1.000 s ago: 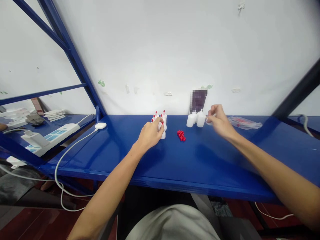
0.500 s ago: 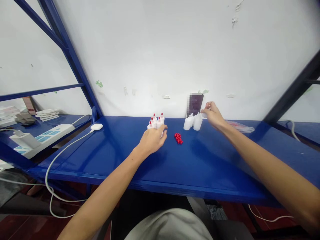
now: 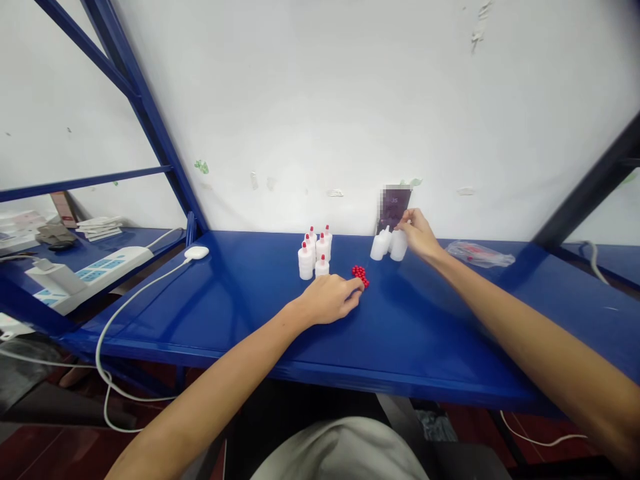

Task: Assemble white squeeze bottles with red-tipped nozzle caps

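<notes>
My left hand [image 3: 333,298] reaches to the near side of a small pile of red caps [image 3: 360,271], its fingers bent and pressed together at a cap there. Just left of it stand several white squeeze bottles with red tips [image 3: 306,264], upright in a tight group. My right hand [image 3: 418,233] pinches the top of a white squeeze bottle without a red cap [image 3: 399,248], close to the table. Beside that bottle are more uncapped white squeeze bottles [image 3: 379,247], with bare nozzles. My fingers partly hide the held bottle's tip.
Behind the uncapped bottles a dark phone [image 3: 394,205] leans on the wall. A clear plastic bag [image 3: 480,254] with something red lies to the right. A white charger puck [image 3: 196,253] with a cable and a power strip [image 3: 105,270] are at left. A blue frame post [image 3: 150,127] rises there.
My left hand has moved right and nearer, from the red-tipped bottles to the red caps, leaving a bottle upright at the group's front. My right hand has shifted slightly left over the uncapped bottles.
</notes>
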Available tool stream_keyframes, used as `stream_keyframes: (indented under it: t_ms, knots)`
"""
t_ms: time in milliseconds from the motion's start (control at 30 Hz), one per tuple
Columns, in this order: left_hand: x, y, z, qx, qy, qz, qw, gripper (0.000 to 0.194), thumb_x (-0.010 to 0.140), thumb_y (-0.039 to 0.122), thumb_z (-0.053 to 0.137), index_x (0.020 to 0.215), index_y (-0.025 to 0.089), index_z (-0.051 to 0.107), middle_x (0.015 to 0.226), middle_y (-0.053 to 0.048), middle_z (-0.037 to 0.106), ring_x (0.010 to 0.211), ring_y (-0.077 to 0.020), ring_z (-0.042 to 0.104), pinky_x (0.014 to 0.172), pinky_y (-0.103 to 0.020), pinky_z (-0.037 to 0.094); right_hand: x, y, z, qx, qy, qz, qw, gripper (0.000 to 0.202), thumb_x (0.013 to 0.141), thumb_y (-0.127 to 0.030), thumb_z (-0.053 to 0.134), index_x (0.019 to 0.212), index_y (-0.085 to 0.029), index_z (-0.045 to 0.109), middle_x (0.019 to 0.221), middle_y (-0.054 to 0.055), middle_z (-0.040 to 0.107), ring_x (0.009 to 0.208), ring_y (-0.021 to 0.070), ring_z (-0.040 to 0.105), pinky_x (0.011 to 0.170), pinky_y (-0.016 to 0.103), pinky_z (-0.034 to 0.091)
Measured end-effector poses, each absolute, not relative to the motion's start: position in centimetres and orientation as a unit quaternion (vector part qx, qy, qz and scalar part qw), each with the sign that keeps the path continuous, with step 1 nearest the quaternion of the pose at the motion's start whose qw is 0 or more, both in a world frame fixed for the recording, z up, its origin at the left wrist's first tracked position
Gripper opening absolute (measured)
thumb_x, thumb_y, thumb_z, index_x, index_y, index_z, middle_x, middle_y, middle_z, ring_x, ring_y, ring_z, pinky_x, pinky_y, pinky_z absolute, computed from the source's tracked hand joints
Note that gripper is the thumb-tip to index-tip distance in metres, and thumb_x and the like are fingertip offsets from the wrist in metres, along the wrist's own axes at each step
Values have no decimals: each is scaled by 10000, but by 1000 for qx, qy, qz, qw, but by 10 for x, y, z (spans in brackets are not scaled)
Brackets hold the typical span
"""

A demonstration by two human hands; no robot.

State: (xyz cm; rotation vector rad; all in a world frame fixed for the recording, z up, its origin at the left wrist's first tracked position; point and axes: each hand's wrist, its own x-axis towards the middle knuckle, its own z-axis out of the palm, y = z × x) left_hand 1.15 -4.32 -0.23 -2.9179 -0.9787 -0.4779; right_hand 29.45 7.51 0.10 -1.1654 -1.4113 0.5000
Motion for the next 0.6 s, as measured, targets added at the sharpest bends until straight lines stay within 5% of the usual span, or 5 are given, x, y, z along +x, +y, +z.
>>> stream_keyframes:
  t_ms: [600]
  knots:
    - [16,-34,-10,-935,-322,-141,-45,406,990,220,379,1365,218,534,1107,-93,650,945,-226,655,821,-338,516,297,54,-10,-490,-649,142,564,93,815,-259,585,888,-245,529,826,34,644,834,246,646,703,368,461]
